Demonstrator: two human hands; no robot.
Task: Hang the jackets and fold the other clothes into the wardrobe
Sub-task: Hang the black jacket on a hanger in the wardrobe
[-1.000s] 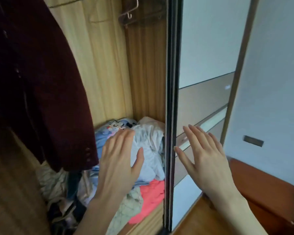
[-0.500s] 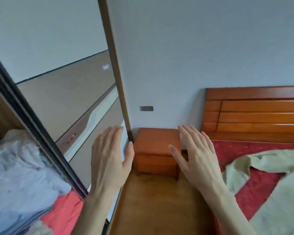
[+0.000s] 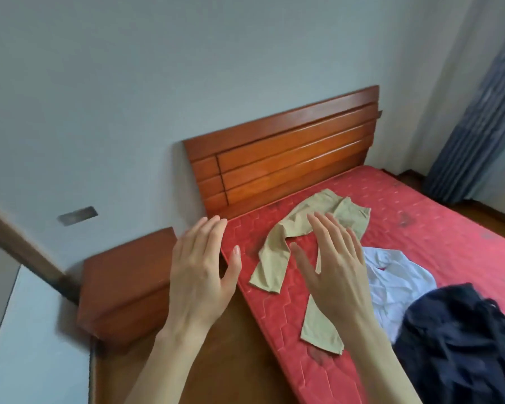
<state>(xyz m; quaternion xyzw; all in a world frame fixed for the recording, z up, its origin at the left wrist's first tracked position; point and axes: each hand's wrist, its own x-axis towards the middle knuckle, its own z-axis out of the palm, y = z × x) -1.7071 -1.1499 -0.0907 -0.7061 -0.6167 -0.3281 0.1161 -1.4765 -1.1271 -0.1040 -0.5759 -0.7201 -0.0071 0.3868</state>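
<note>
Beige trousers [image 3: 277, 258] lie spread on the red mattress [image 3: 420, 228]. A crumpled white shirt [image 3: 397, 281] lies to their right, and a dark navy garment [image 3: 464, 339] is heaped at the lower right. My left hand [image 3: 200, 275] is raised with straight fingers over the mattress's left edge and holds nothing. My right hand [image 3: 333, 266] hovers flat above the trousers, empty, and hides part of one trouser leg. The wardrobe is out of view except its door edge [image 3: 21, 330] at the lower left.
An orange-brown wooden headboard [image 3: 289, 147] stands against the grey wall. A matching bedside cabinet [image 3: 123, 284] sits between the bed and the wardrobe door. Wooden floor [image 3: 231, 360] runs along the bed's left side. Blue-grey curtains [image 3: 478, 112] hang at the far right.
The view has swung right, from the open wardrobe with its hanging maroon jacket and clothes pile to the bed. Both hands stay raised and empty throughout.
</note>
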